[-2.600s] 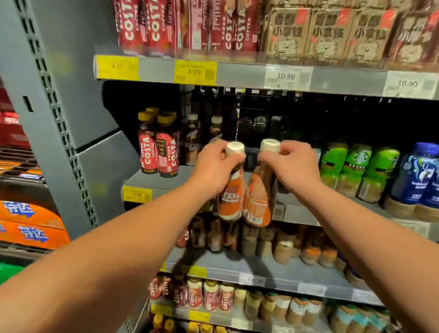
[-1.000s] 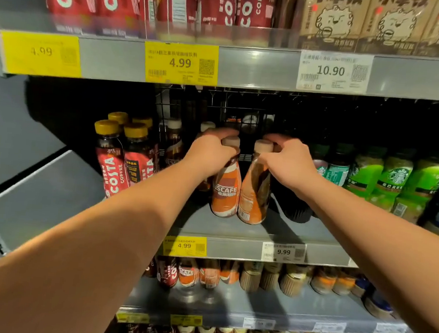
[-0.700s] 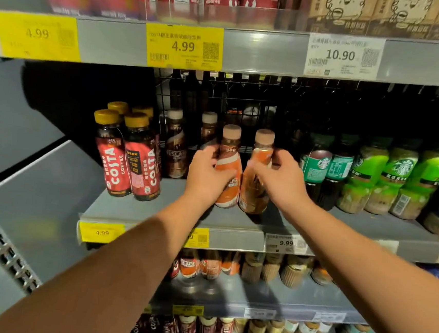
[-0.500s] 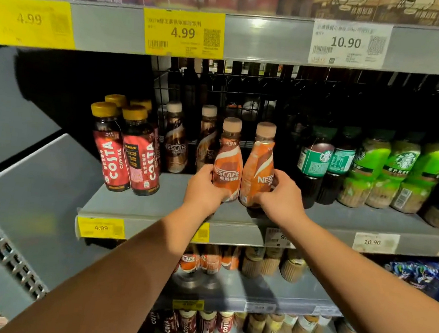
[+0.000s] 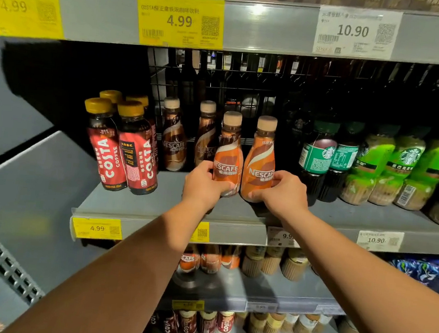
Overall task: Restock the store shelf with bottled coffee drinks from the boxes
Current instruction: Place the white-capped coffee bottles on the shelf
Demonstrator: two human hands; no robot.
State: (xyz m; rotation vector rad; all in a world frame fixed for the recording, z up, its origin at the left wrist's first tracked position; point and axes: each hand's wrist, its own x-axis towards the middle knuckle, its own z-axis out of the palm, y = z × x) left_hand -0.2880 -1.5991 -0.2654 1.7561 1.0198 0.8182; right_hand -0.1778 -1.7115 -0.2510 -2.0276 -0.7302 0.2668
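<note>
Orange plastic Nescafe coffee bottles stand side by side on grey metal shelf, my left hand and right hand each gripping one low, probably squaring labels forward.

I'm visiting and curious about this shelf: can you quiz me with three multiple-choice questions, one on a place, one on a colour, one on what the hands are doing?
1. Where do the two orange Nescafe bottles stand? A. Top shelf. B. Between the red Costa bottles and green Starbucks bottles. C. Left of the Costa bottles.
2. What colour are the Costa caps? A. White. B. Blue. C. Gold.
3. What are the left hand and right hand doing? A. Each grips one orange bottle. B. Hanging empty. C. Carrying a box.
B: Costa stands left of them, Starbucks right. C: the caps show gold. A: each curls round one bottle.
</note>
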